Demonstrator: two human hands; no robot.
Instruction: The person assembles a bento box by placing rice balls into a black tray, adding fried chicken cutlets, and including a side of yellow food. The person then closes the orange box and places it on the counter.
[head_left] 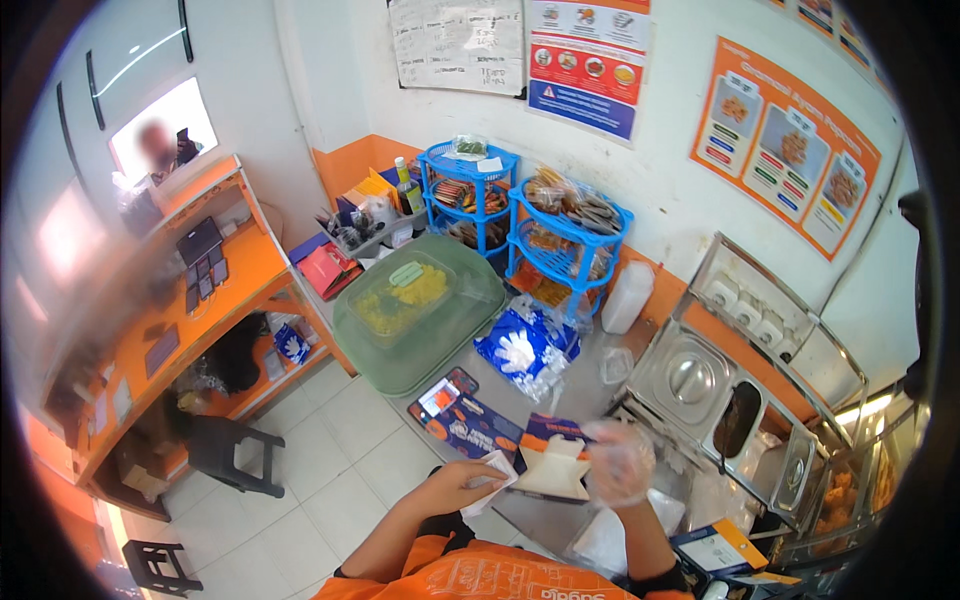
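The grey worktop (590,365) runs from the middle of the frame toward the lower right, and the biggest thing on it is a green lidded tub (420,320) left of centre, its clear lid panel showing yellow food inside. At the right, a stainless steel warmer unit (740,400) stands with round-lidded wells and one dark open well. Behind, against the wall at upper centre, two blue tiered racks (520,220) hold packets and bottles. An orange counter (230,270) with dark devices fills the left side under a bright window, and a black stool (225,450) stands on the white tiled floor below it. Near the middle of the worktop lies a blue and white bag of plastic gloves (528,350), with a white jug (628,297) just beyond it beside the rack. Lower centre, a stack of flat printed boxes (465,420) lies at the worktop edge. Just right of that, the open paper food box (552,465), blue and orange outside and white inside, sits between both hands. The right hand (620,462), covered in a clear plastic glove, closes on the box's right edge. The left hand (455,488), bare, pinches a white paper sheet (490,475) that touches the box's left side. Both orange-sleeved arms enter from the bottom edge.
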